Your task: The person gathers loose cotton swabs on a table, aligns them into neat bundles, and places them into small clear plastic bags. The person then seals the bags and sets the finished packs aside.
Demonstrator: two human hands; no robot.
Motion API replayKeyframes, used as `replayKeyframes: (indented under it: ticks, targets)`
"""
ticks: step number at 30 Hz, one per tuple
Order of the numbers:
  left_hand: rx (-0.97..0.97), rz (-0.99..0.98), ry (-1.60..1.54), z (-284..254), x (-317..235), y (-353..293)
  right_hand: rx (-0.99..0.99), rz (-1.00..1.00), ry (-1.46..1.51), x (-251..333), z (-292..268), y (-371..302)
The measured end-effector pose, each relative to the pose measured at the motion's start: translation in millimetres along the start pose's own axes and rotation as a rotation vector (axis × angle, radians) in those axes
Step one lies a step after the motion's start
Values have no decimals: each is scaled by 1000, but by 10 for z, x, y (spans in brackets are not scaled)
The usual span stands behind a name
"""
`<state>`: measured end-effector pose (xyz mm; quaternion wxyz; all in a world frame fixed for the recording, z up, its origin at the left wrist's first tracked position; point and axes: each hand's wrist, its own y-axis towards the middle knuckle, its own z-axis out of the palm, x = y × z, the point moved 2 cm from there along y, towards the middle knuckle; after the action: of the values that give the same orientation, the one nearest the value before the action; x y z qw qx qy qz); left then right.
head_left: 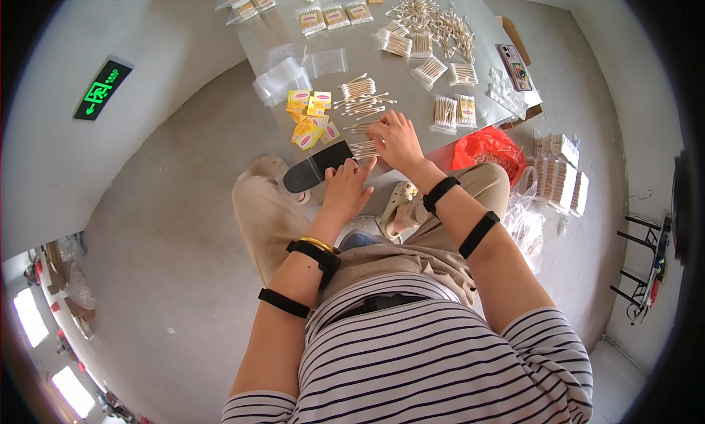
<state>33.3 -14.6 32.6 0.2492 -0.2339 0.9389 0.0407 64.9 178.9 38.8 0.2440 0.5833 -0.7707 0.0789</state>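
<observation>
Cotton swabs [364, 150] lie in a row at the table's near edge, their ends against a flat black round-ended piece [319, 167]. My left hand [346, 185] has its fingers apart, one touching the black piece and another reaching to the swabs. Just right of it, my right hand [398, 141] curls its fingers down onto swabs; its fingertips are partly hidden. Beyond the hands is a loose pile of swabs [360, 97]. Yellow and white printed cards [308, 119] lie to the left, behind the black piece.
Clear plastic bags [283, 79] lie at the table's left. Bagged swabs [444, 114] and a large loose heap [433, 24] are on the right, near a phone [514, 67]. A red plastic bag [488, 151] hangs by the table; stacked swab packs [557, 174] stand beyond it.
</observation>
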Motion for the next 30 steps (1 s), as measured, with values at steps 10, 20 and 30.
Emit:
replayKeyframes:
  ticks: [10, 20, 30]
  targets:
    - [24, -9, 41, -28, -25, 1, 24, 1, -10, -47, 61, 37]
    - [25, -1, 27, -50, -26, 7, -40, -1, -35, -129, 73, 172]
    - [-6, 20, 13, -35, -4, 1, -4, 13, -46, -143, 95, 349]
